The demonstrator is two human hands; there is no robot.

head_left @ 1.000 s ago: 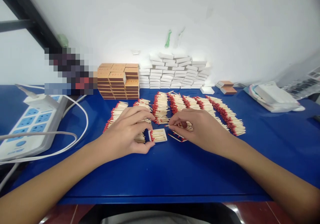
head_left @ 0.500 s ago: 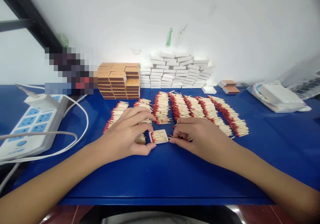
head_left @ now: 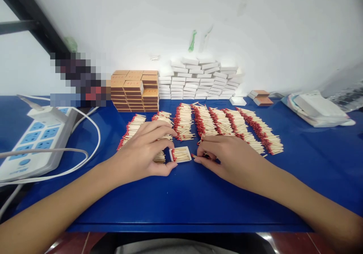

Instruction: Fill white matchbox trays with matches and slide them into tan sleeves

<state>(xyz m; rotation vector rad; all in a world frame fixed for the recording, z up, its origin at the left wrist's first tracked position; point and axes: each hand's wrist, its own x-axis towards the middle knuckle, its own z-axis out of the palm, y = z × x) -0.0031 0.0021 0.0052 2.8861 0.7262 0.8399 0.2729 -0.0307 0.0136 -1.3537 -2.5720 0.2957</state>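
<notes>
A white matchbox tray (head_left: 189,150) lies on the blue table with red-headed matches (head_left: 181,155) in it, their heads toward the left. My left hand (head_left: 150,148) holds the left end of this tray between thumb and index finger. Just right of the tray, my right hand (head_left: 224,151) pinches a match (head_left: 193,156); its red head pokes out near the thumb tip. How many matches it holds is hidden. Slanting rows of matches (head_left: 184,121) spread behind both hands, partly covered by them.
Printed matchboxes (head_left: 134,91) and white trays (head_left: 195,81) are stacked along the wall. Two brown boxes (head_left: 262,100) and a plastic packet (head_left: 317,108) sit at the right. A power strip (head_left: 36,140) with white cables occupies the left side.
My right hand has shifted very slightly right, and the match at its fingertips has turned a little. The left hand and tray stay almost the same.
</notes>
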